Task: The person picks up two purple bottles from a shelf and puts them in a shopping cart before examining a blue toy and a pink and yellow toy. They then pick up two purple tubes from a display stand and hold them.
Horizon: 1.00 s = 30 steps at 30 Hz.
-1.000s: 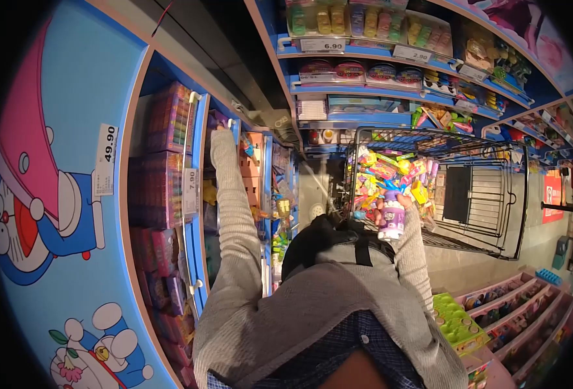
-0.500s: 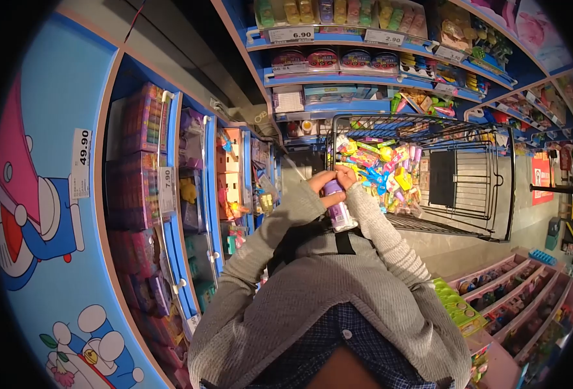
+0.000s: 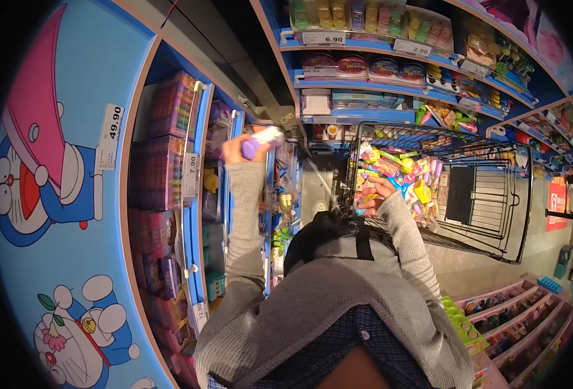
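L hand (image 3: 236,152) has the bottle (image 3: 259,142) pinched mid-air by the shelves (image 3: 200,117), R hand (image 3: 385,192) spread loose over toys (image 3: 422,191) in the cart (image 3: 460,196) (can't tell if touching), so imo it's the carrying step & next move prob needs a steady grip w/ clearance.

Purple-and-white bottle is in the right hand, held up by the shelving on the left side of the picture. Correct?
Wrong hand: the head view shows the purple-and-white bottle in the left hand. It is indeed held up by the shelving on the left side of the picture. The right hand is at the shopping cart.
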Available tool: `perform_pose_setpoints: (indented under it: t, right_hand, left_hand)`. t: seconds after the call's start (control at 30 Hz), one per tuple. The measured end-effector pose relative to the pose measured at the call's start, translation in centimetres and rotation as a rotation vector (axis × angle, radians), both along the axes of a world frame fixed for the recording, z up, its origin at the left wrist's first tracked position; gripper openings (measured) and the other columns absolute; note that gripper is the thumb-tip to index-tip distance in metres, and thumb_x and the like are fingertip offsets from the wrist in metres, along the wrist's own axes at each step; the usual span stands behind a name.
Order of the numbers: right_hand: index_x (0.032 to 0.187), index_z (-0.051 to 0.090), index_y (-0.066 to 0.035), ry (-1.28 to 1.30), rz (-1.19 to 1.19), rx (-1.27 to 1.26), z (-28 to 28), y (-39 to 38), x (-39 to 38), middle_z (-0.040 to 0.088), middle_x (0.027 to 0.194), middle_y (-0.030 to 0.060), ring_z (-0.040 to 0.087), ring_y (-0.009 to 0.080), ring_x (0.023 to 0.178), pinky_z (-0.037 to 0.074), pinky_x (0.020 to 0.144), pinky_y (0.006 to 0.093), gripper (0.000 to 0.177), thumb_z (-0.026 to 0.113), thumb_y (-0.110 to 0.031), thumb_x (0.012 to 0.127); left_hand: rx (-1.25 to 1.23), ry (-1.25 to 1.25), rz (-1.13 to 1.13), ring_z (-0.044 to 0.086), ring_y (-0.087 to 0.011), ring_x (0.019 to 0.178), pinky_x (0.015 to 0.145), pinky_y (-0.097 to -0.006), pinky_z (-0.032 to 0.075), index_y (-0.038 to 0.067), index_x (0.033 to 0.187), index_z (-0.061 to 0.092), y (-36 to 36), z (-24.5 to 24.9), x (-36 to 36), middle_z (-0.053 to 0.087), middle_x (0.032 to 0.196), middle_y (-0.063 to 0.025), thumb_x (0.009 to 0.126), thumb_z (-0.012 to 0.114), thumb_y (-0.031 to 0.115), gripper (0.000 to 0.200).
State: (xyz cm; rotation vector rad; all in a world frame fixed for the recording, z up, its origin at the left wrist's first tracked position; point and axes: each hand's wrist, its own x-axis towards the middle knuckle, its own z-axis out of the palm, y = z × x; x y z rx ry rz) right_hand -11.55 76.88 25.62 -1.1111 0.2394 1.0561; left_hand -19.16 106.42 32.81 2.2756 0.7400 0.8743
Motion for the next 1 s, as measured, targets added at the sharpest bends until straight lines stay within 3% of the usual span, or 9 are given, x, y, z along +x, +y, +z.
perform_pose_setpoints:
  t: [0.17,0.23,0.37,0.53,0.67,0.77,0.83,0.9,1.0]
  right_hand:
    - [0.110,0.044,-0.009,0.000,-0.036,0.024,-1.8,-2.8,0.0,0.055,0.088,0.0123,0.059,0.0327,0.071,0.051,0.057,0.0389,0.035,0.053,-0.024,0.079]
    - [0.110,0.044,-0.009,0.017,-0.076,0.004,-2.3,-3.1,-0.3,0.056,0.084,0.0120,0.060,0.0282,0.064,0.050,0.050,0.0360,0.037,0.055,-0.025,0.078]
    - [0.108,0.047,-0.009,0.024,-0.075,0.029,-3.2,-3.7,-0.6,0.057,0.083,0.0114,0.060,0.0275,0.065,0.050,0.050,0.0342,0.035,0.056,-0.023,0.077]
    - [0.106,0.050,-0.009,0.022,-0.108,0.033,-3.1,-4.0,-1.1,0.058,0.082,0.0116,0.060,0.0279,0.064,0.049,0.050,0.0341,0.032,0.057,-0.019,0.077]
    - [0.105,0.051,-0.010,0.019,-0.148,0.033,-3.7,-4.6,-1.0,0.058,0.080,0.0120,0.060,0.0285,0.063,0.049,0.050,0.0347,0.030,0.057,-0.018,0.077]
    - [0.103,0.051,-0.011,0.145,-0.183,0.038,-5.7,-6.0,-0.3,0.058,0.075,0.0117,0.060,0.0281,0.061,0.049,0.049,0.0343,0.028,0.057,-0.018,0.077]
    - [0.103,0.051,-0.008,0.032,-0.064,0.032,-7.5,-7.9,-0.2,0.058,0.069,0.0115,0.059,0.0259,0.057,0.049,0.048,0.0343,0.030,0.057,-0.022,0.077]
    - [0.096,0.052,-0.006,-0.086,-0.202,-0.242,-5.3,-7.9,-1.3,0.054,0.059,0.0065,0.051,0.0168,0.043,0.044,0.040,0.0291,0.025,0.056,-0.022,0.077]
    - [0.090,0.054,-0.006,-0.177,-0.190,-0.475,-4.7,-9.9,-1.4,0.051,0.056,0.0043,0.048,0.0143,0.042,0.041,0.040,0.0265,0.018,0.051,-0.020,0.079]
  left_hand:
    - [0.406,0.070,0.132,0.048,-0.0282,0.080,0.069,-0.0367,0.041,0.005,0.093,0.054,5.2,-2.9,-1.0,0.045,0.090,-0.0124,0.064,0.069,0.019,0.035]
    - [0.531,0.141,0.124,0.048,-0.0295,0.080,0.069,-0.0378,0.041,0.006,0.094,0.054,5.9,-4.0,-0.8,0.045,0.091,-0.0128,0.066,0.068,0.019,0.034]
    - [0.459,0.232,0.256,0.050,-0.0341,0.081,0.067,-0.0407,0.043,0.008,0.101,0.051,7.1,-5.1,-0.5,0.047,0.098,-0.0156,0.074,0.059,0.019,0.031]
    - [0.003,0.344,0.307,0.049,-0.0373,0.094,0.076,-0.0402,0.040,0.000,0.109,0.045,10.3,-6.8,0.5,0.051,0.101,-0.0247,0.076,0.056,0.026,0.044]
    - [-0.309,0.440,0.389,0.046,-0.0339,0.103,0.082,-0.0386,0.037,-0.001,0.115,0.042,12.7,-8.4,1.3,0.049,0.109,-0.0230,0.079,0.049,0.036,0.052]
    - [-0.078,0.524,0.360,0.047,-0.0342,0.100,0.080,-0.0397,0.037,-0.003,0.112,0.043,14.9,-10.3,1.6,0.049,0.106,-0.0248,0.080,0.045,0.041,0.054]
    - [-0.277,0.814,0.389,0.045,-0.0341,0.102,0.081,-0.0402,0.037,-0.004,0.115,0.040,13.3,-6.6,2.7,0.047,0.108,-0.0263,0.080,0.045,0.040,0.056]
    - [-0.112,0.832,0.351,0.055,-0.0356,0.085,0.065,-0.0414,0.043,-0.002,0.098,0.050,19.1,-13.2,2.6,0.056,0.090,-0.0234,0.081,0.047,0.038,0.044]
    - [-0.046,0.746,0.347,0.054,-0.0351,0.086,0.065,-0.0413,0.043,-0.003,0.099,0.050,17.3,-13.3,3.2,0.055,0.093,-0.0239,0.081,0.047,0.038,0.044]
